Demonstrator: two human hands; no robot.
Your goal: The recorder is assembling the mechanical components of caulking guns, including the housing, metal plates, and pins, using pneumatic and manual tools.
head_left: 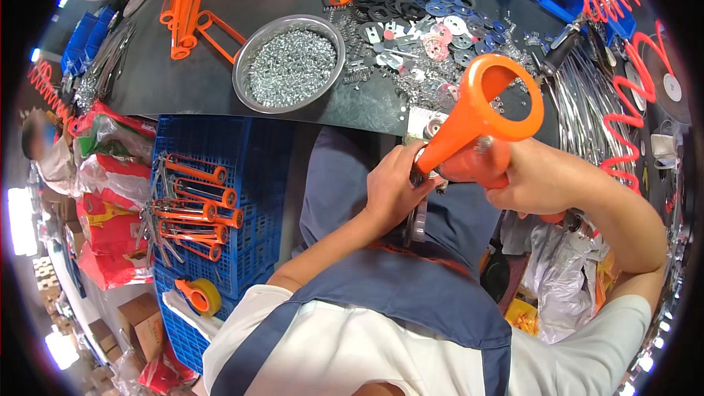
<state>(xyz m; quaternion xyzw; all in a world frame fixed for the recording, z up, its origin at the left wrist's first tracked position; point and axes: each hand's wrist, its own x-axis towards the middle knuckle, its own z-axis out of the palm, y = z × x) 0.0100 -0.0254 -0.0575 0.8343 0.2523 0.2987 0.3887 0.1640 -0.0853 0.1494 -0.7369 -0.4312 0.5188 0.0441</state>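
Observation:
My left hand (394,185) is closed around the narrow lower end of an orange caulking gun frame (447,130), by the table's front edge. The frame tilts up to the right and ends in a wide open ring. My right hand (539,176) is wrapped round a red-orange tool (478,161) with a rounded body, partly behind the frame. Its front end points toward my left fingers, and I cannot make out its exact kind. A small metal fixture (433,127) sits at the table edge just above my left fingers. A metal strip (419,221) hangs below that hand.
A steel bowl (236,73) of small metal parts stands on the dark table (147,92). Loose springs and discs (447,26) lie to its right, metal rods (587,103) farther right. Orange frames (183,18) lie at back left. Caulking guns (194,209) rest on blue crates (257,176).

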